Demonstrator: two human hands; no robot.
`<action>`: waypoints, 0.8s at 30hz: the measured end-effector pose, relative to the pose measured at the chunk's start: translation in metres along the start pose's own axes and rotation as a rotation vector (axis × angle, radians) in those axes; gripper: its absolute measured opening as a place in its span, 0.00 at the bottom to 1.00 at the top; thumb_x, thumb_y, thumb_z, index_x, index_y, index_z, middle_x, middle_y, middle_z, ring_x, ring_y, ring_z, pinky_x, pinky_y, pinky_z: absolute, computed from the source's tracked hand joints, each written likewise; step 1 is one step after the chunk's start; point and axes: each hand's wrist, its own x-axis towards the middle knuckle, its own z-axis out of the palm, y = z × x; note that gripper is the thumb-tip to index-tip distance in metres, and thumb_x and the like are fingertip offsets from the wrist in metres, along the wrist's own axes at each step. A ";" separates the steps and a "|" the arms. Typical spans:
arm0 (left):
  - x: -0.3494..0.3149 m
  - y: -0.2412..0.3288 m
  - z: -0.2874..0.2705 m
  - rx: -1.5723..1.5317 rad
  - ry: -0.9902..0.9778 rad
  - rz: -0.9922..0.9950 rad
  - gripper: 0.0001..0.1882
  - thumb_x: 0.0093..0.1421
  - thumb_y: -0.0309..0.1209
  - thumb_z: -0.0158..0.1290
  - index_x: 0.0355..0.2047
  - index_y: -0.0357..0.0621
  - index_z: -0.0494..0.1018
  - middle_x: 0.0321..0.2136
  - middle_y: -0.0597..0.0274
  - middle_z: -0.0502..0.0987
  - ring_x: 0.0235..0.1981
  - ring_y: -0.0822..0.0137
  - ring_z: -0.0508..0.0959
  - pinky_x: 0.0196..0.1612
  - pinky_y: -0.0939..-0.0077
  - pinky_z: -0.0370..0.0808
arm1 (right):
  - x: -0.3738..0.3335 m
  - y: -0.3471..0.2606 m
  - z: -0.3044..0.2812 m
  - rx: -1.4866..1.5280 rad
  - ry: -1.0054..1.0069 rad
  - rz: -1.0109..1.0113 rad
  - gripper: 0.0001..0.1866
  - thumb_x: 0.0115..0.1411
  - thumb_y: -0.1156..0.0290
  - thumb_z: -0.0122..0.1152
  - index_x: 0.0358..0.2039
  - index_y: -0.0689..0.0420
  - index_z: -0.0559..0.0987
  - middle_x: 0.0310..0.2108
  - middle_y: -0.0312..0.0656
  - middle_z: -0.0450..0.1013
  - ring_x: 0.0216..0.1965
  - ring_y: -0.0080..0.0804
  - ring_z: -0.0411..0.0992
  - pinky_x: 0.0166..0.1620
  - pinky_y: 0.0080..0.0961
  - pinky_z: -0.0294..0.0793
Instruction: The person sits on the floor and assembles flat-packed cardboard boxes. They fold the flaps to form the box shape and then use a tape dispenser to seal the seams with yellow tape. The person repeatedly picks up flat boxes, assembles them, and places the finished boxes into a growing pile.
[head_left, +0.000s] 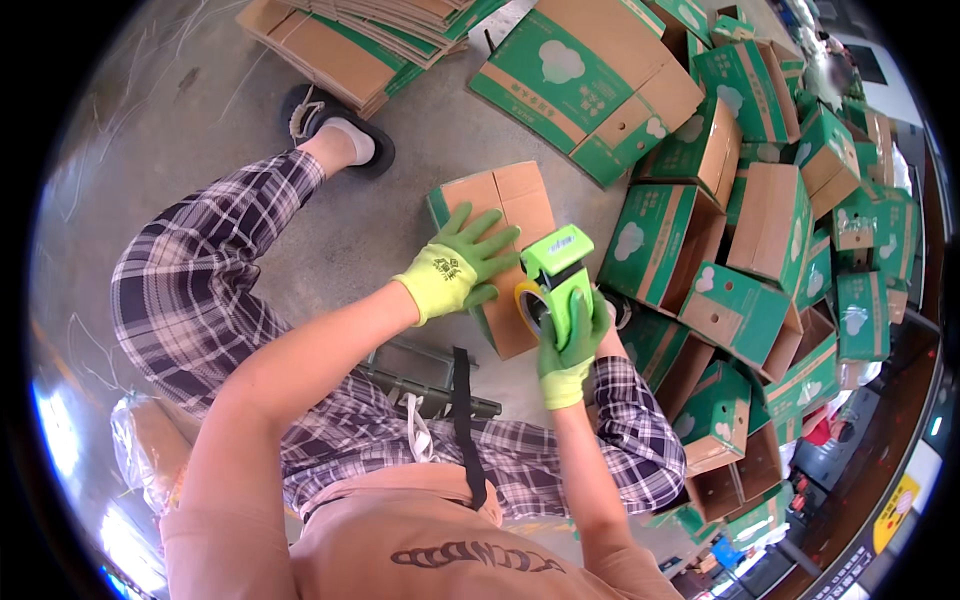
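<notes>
A brown and green cardboard box (pixel 516 193) stands between my knees, its plain brown face turned up. My left hand (pixel 462 262), in a yellow-green glove, lies on that face with its fingers spread. In my gloved right hand (pixel 572 345) is a bright green tape dispenser (pixel 560 262), gripped by its handle. A roll of tape (pixel 528 308) with a yellow rim sits on the dispenser's left side, over the right edge of the box. The dispenser's underside and the far side of the box are hidden.
Piled green boxes (pixel 740 310) fill the right side, several with open ends. A large flattened carton (pixel 570 80) lies ahead on the concrete floor (pixel 200 90). Stacked flat cardboard (pixel 330 50) is at the far left. A plastic-wrapped bundle (pixel 150 450) lies by my left side.
</notes>
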 end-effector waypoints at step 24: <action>-0.003 -0.019 0.041 -0.174 0.367 -0.052 0.32 0.38 0.49 0.66 0.40 0.43 0.73 0.45 0.52 0.71 0.51 0.45 0.69 0.59 0.49 0.64 | 0.158 -0.072 -0.046 -0.172 -0.604 -0.345 0.16 0.54 0.66 0.60 0.45 0.46 0.79 0.45 0.48 0.75 0.33 0.49 0.77 0.33 0.41 0.76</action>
